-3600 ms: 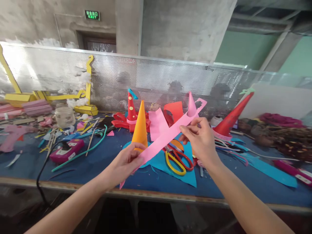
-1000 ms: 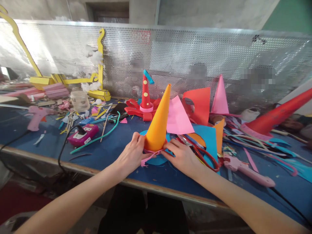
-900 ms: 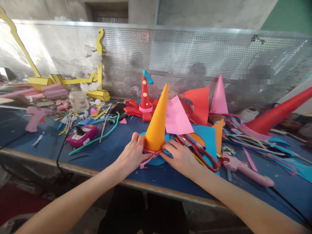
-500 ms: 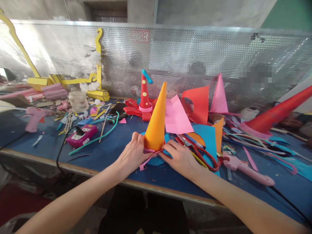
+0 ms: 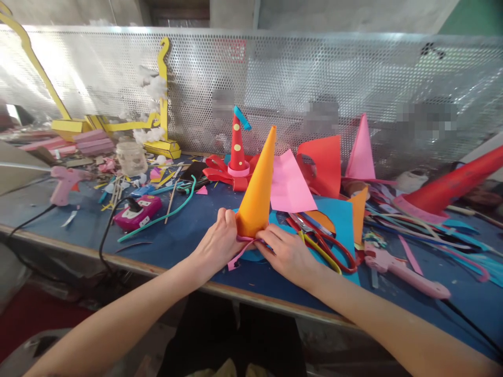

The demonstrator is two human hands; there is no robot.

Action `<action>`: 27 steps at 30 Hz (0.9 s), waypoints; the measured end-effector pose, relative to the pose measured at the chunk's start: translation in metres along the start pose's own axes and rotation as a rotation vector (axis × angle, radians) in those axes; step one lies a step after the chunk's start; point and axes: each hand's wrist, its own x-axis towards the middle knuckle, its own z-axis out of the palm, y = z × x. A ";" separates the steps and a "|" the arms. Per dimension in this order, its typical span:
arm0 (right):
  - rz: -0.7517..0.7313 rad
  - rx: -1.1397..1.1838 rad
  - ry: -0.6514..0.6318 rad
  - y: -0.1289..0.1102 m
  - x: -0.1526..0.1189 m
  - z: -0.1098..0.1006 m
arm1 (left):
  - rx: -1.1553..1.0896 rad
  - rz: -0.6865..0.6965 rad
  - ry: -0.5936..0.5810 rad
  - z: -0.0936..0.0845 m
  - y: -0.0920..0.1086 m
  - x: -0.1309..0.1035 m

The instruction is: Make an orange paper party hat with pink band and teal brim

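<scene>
Left hand (image 5: 217, 243), right hand (image 5: 293, 255), holding pink strip (image 5: 237, 256) against orange cone (image 5: 256, 193) (tilted)

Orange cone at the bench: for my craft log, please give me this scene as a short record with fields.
Left hand: at the base of the orange cone, left side
Right hand: pinching the pink strip
Orange cone: between the hands, tip leaning right in view
Pink strip: along the cone's front base, one end loose
Scissors: partly over the blue sheet
Spotted red cone: standing behind
</scene>
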 end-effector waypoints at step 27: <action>0.002 0.037 0.033 0.002 0.006 0.002 | -0.634 0.186 -0.137 -0.037 0.004 0.054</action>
